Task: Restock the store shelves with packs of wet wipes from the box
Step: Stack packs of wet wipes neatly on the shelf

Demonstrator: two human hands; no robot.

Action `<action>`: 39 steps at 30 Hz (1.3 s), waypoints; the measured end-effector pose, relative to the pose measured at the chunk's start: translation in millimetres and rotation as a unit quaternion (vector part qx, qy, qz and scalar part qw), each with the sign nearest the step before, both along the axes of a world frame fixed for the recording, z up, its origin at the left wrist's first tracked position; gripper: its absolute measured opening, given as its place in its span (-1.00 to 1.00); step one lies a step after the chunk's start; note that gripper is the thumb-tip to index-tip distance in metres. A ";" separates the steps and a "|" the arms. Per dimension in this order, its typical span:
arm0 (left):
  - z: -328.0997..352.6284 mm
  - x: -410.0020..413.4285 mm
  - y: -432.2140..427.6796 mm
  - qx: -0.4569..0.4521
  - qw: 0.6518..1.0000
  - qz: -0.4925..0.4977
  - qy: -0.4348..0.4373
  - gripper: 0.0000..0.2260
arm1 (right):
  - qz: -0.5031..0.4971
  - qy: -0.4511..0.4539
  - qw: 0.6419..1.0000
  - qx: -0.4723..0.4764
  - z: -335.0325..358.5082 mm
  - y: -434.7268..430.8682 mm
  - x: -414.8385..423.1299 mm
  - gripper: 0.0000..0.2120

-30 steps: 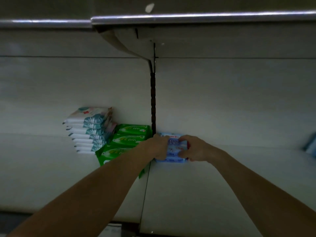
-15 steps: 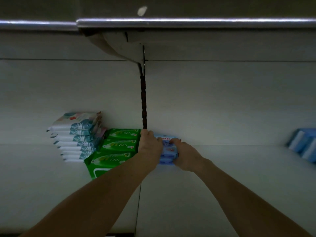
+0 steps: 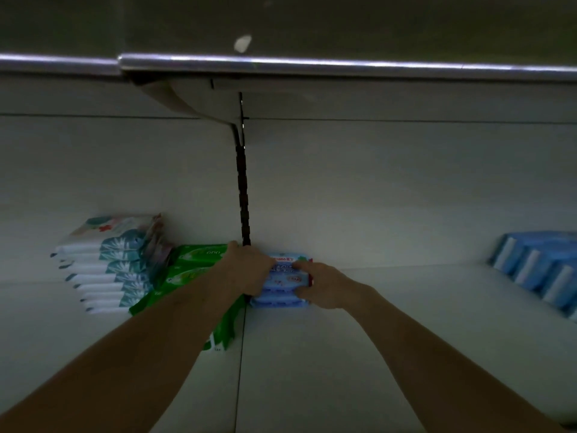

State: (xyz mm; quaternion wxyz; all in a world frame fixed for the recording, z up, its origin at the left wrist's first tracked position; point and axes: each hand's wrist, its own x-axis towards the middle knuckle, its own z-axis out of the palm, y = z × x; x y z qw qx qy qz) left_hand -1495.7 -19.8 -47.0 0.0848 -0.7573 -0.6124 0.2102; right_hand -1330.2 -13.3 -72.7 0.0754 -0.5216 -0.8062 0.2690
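Fingers of left hand (image 3: 249, 270) curl over the left end of the blue wet wipes packs (image 3: 282, 284). Right hand (image 3: 323, 285) clasps the right end, fingers bent across the top. Packs are stacked on the shelf (image 3: 343, 354) at its rear, just right of the slotted upright (image 3: 244, 195). Green packs (image 3: 190, 264) lie just beside, to the left. White-teal stack (image 3: 103, 270) sits further left. Blue bundles (image 3: 540, 267) at far right, well apart.

Left hand (image 3: 249, 271), right hand (image 3: 326, 287) — both curled, gripping
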 end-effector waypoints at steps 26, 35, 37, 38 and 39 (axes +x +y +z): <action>-8.1 5.3 -14.8 0.041 0.999 0.025 -0.023 -0.50 | -0.003 -0.122 0.986 0.111 -3.6 -6.6 -3.3 -0.32; 17.5 18.4 -27.1 0.065 0.995 0.028 -0.068 -0.50 | -0.029 -0.080 0.988 0.131 25.2 -28.7 2.8 -0.37; 25.1 22.7 -30.9 0.068 0.995 0.024 -0.072 -0.49 | -0.040 -0.078 0.987 0.135 32.4 -35.9 5.0 -0.36; 29.0 26.0 -32.5 0.072 0.995 0.023 -0.071 -0.49 | -0.044 -0.077 0.987 0.137 35.9 -39.8 6.3 -0.36; 33.0 29.6 -34.2 0.076 0.994 0.020 -0.070 -0.48 | -0.048 -0.076 0.986 0.139 39.2 -43.8 7.9 -0.36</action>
